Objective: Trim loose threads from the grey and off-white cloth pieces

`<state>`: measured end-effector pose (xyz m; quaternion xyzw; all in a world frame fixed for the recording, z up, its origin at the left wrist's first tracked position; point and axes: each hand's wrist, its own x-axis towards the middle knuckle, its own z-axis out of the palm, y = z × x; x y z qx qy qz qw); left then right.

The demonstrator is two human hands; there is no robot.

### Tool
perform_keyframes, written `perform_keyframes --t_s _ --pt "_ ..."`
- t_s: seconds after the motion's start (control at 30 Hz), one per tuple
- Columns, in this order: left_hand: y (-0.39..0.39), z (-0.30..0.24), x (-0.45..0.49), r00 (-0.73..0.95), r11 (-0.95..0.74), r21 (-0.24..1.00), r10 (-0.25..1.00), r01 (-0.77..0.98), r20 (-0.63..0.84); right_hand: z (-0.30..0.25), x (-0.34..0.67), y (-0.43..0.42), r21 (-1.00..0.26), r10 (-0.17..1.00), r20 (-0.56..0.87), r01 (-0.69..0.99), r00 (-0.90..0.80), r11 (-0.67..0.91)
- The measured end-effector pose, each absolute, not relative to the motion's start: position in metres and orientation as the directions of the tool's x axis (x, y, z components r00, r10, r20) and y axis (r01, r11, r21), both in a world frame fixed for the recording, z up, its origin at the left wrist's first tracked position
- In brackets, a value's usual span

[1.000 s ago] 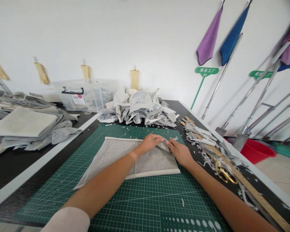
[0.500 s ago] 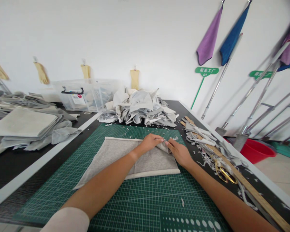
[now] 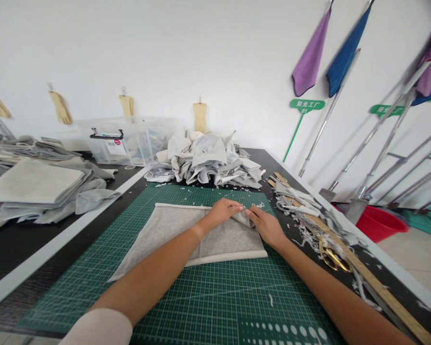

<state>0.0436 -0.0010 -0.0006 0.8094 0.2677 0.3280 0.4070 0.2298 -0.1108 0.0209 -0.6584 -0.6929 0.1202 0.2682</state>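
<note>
A grey piece of fabric [image 3: 172, 225] with pale edges lies on the green cutting mat [image 3: 215, 297]. Its far right corner is lifted and folded over between my hands. My left hand [image 3: 224, 211] pinches that corner from the left, fingers closed. Close beside it, my right hand [image 3: 266, 224] grips the same corner from the right, thumb and fingers pressed together. The fingertips of both hands almost meet, and they partly hide the cloth between them. My left forearm passes over the near part of the fabric.
A heap of crumpled fabric [image 3: 204, 158] lies behind the mat, beside a clear plastic box [image 3: 111, 143]. Folded cloths [image 3: 36, 182] are stacked at left. To the right are gold-handled scissors [image 3: 332, 258], a wooden ruler [image 3: 366, 278] and thread scraps. A red bucket [image 3: 380, 223] stands beyond the table.
</note>
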Motion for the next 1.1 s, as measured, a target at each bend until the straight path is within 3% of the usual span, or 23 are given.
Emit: perform_keyframes --t_s 0.83,1.1 --pt "-0.0045 0.0021 0.0418 0.627 -0.494 0.852 0.722 0.173 0.291 0.0165 0.2267 -0.1099 -0.477 0.966 0.257 0.871 0.015 0.114" --pt "-0.0048 0.0036 0.042 0.634 -0.52 0.834 0.711 0.184 0.304 0.0165 0.2235 -0.1132 -0.414 0.966 0.258 0.906 0.027 0.085"
